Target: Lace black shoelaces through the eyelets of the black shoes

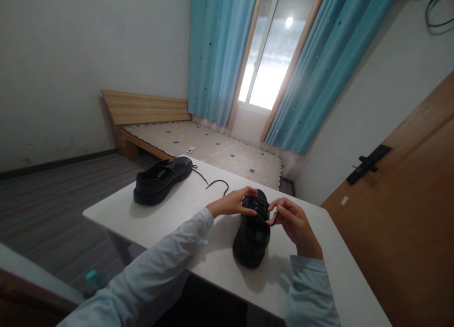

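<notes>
A black lace-up shoe [251, 244] stands on the white table in front of me, toe pointing away. My left hand [232, 203] grips its upper from the left, thumb across the lacing area and fingers over the far side. At the shoe's right side, my right hand [293, 219] pinches a dark shoelace [275, 217] between thumb and fingers. A loose lace end [218, 181] trails onto the table beyond my left hand. The second black shoe [159, 180] rests at the table's left, apart from both hands, with its lace lying loose by the toe.
The white table [198, 225] reaches close to a bed [220, 145] with a patterned mattress and a small white object [191, 150] on it. A wooden door [400, 213] with a black handle is at right. A green-capped bottle [92, 279] stands low at left.
</notes>
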### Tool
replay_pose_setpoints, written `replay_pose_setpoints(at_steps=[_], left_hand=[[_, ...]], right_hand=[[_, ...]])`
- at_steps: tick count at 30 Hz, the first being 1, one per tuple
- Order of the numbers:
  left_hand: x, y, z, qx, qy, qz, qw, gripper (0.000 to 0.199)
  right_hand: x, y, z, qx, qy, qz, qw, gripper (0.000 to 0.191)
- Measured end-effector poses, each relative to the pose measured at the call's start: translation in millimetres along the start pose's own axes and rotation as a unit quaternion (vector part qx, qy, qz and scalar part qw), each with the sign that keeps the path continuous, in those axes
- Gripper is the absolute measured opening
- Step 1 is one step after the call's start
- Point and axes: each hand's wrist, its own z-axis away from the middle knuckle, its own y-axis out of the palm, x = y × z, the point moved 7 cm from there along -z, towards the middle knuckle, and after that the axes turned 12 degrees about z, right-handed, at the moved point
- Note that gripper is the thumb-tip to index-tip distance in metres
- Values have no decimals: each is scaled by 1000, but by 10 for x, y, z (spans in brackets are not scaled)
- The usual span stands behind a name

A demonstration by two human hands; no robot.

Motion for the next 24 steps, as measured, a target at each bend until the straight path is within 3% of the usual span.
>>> replay_pose_setpoints(at_steps=[11,20,24], left_hand=[[54,4,-15,1,7,5,1000,62],[55,13,-11,10,23,38,999,63],[78,-3,-28,1,21,66,998,54]], right_hand=[[-23,85,22,71,9,-4,997,20],[-28,149,22,109,-25,26,993,16],[-1,187,29,133,-46,18,990,21]])
